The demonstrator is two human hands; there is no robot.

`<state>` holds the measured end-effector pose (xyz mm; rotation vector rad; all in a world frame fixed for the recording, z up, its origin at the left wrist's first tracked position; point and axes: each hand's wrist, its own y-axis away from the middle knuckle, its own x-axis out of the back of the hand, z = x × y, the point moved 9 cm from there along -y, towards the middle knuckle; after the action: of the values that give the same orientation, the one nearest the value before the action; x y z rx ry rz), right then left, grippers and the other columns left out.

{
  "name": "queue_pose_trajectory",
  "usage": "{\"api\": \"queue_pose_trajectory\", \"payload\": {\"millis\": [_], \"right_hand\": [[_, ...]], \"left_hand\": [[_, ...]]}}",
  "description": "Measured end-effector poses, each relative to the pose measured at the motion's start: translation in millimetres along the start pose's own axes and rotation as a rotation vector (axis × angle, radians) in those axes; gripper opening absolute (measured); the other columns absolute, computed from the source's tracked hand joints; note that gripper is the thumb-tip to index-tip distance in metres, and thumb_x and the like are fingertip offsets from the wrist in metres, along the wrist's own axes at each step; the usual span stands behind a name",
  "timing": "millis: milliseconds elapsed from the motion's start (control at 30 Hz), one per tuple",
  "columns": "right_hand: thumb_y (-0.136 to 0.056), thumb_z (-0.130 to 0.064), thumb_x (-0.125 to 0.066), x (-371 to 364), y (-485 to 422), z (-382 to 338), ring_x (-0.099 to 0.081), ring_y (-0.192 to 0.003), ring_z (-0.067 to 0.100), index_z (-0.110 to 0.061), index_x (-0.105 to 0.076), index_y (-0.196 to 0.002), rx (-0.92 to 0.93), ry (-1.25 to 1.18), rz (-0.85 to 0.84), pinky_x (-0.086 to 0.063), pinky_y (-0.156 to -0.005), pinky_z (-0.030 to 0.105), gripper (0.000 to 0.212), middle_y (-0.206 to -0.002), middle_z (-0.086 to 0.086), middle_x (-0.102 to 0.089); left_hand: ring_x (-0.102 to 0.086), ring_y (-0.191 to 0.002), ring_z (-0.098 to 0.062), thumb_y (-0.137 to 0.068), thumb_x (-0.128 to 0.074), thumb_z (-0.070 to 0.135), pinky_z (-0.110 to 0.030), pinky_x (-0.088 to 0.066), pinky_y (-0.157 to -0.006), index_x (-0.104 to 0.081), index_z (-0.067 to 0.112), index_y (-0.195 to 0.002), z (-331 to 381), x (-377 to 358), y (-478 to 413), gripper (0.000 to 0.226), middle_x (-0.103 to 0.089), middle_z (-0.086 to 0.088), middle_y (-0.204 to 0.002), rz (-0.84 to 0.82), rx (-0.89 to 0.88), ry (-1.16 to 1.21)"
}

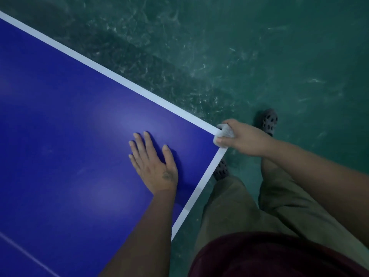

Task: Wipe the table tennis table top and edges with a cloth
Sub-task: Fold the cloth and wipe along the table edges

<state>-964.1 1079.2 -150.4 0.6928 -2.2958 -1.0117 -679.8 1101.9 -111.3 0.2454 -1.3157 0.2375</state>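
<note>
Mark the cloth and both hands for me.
cloth (226, 132), head view, bunched white part.
left hand (155, 166), head view, back of hand.
right hand (245, 139), head view, back of hand.

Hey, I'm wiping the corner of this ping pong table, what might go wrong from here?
The cloth is bunched small in the right hand at the corner of the table; it may slip off, and knuckles could scrape the edge.
The left hand lies flat on the blue top and may leave prints there.
One shoe sits partly under the table edge; a step sideways might bump it.
</note>
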Motion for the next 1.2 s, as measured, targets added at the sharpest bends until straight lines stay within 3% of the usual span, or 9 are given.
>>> {"api": "queue_pose_trajectory", "payload": {"millis": [167,300,400,600,767,833,1000,1100,1200], "right_hand": [[-0.103,-0.056,-0.061,-10,-45,-45,-0.058,-0.116,0.023,-0.016,-0.044,-0.148,0.049,0.019,-0.031,-0.044,-0.088,0.037,0.062,-0.139,0.001,-0.056],[-0.104,-0.050,-0.062,-17,-57,-63,-0.058,-0.117,0.022,-0.018,-0.042,-0.151,0.076,-0.066,-0.013,-0.046,-0.090,0.039,0.060,-0.142,0.004,-0.054],[-0.105,-0.049,-0.062,-15,-41,-44,-0.053,-0.137,0.024,-0.019,-0.034,-0.161,0.067,-0.087,-0.070,-0.046,-0.108,0.041,0.070,-0.158,0.004,-0.047],[-0.107,-0.058,-0.050,-13,-37,-44,-0.049,-0.140,0.024,-0.016,-0.029,-0.162,0.044,0.065,-0.161,-0.045,-0.105,0.041,0.073,-0.162,0.007,-0.041],[-0.111,-0.047,-0.052,-16,-99,-129,-0.066,-0.109,0.037,0.000,-0.053,-0.133,0.121,0.067,-0.196,-0.055,-0.092,0.052,0.052,-0.131,0.023,-0.060],[-0.110,-0.047,-0.052,-19,-128,-159,-0.066,-0.098,0.027,-0.011,-0.056,-0.121,0.172,0.087,-0.157,-0.053,-0.083,0.043,0.038,-0.121,0.010,-0.061],[-0.108,-0.052,-0.054,-17,-117,-147,-0.052,-0.138,0.028,-0.013,-0.031,-0.162,0.173,0.010,-0.178,-0.040,-0.101,0.036,0.070,-0.160,0.010,-0.044],[-0.106,-0.060,-0.052,-13,-86,-104,-0.049,-0.142,0.028,-0.015,-0.026,-0.165,0.089,0.022,-0.199,-0.041,-0.108,0.039,0.080,-0.161,0.009,-0.043],[-0.106,-0.058,-0.051,-14,-78,-93,-0.051,-0.140,0.028,-0.014,-0.032,-0.161,0.049,0.030,-0.154,-0.040,-0.102,0.037,0.073,-0.150,0.006,-0.050]], "left_hand": [[-0.012,-0.168,-0.027,-0.110,-0.038,0.049,-0.058,-0.010,-0.134,-0.030,0.025,-0.171,14,-6,-46,0.066,-0.019,-0.003,-0.180,0.141,0.382,0.025],[-0.009,-0.168,-0.025,-0.111,-0.032,0.051,-0.054,-0.006,-0.135,-0.027,0.030,-0.172,20,-10,-64,0.065,-0.015,0.000,-0.181,0.173,0.527,-0.033],[-0.010,-0.168,-0.023,-0.111,-0.034,0.051,-0.053,-0.007,-0.136,-0.027,0.032,-0.172,20,-9,-62,0.063,-0.016,0.002,-0.181,0.183,0.533,-0.056],[-0.015,-0.167,-0.024,-0.113,-0.036,0.044,-0.054,-0.012,-0.135,-0.033,0.027,-0.170,23,-7,-62,0.060,-0.021,-0.001,-0.180,0.199,0.516,-0.082],[-0.015,-0.167,-0.026,-0.113,-0.036,0.035,-0.053,-0.009,-0.135,-0.037,0.025,-0.169,23,-7,-63,0.057,-0.022,-0.003,-0.180,0.210,0.519,-0.051],[-0.015,-0.167,-0.026,-0.113,-0.036,0.033,-0.053,-0.009,-0.135,-0.037,0.025,-0.169,22,-8,-64,0.057,-0.023,-0.003,-0.180,0.207,0.521,-0.035],[-0.016,-0.167,-0.027,-0.112,-0.038,0.030,-0.056,-0.012,-0.134,-0.038,0.024,-0.168,24,-6,-64,0.056,-0.024,-0.004,-0.179,0.218,0.517,-0.030],[-0.016,-0.167,-0.027,-0.112,-0.035,0.030,-0.056,-0.013,-0.134,-0.038,0.024,-0.168,26,-4,-64,0.056,-0.024,-0.004,-0.179,0.223,0.516,-0.036],[-0.015,-0.167,-0.027,-0.113,-0.035,0.029,-0.057,-0.013,-0.134,-0.038,0.023,-0.168,27,-5,-64,0.056,-0.024,-0.004,-0.179,0.220,0.520,-0.045]]}}
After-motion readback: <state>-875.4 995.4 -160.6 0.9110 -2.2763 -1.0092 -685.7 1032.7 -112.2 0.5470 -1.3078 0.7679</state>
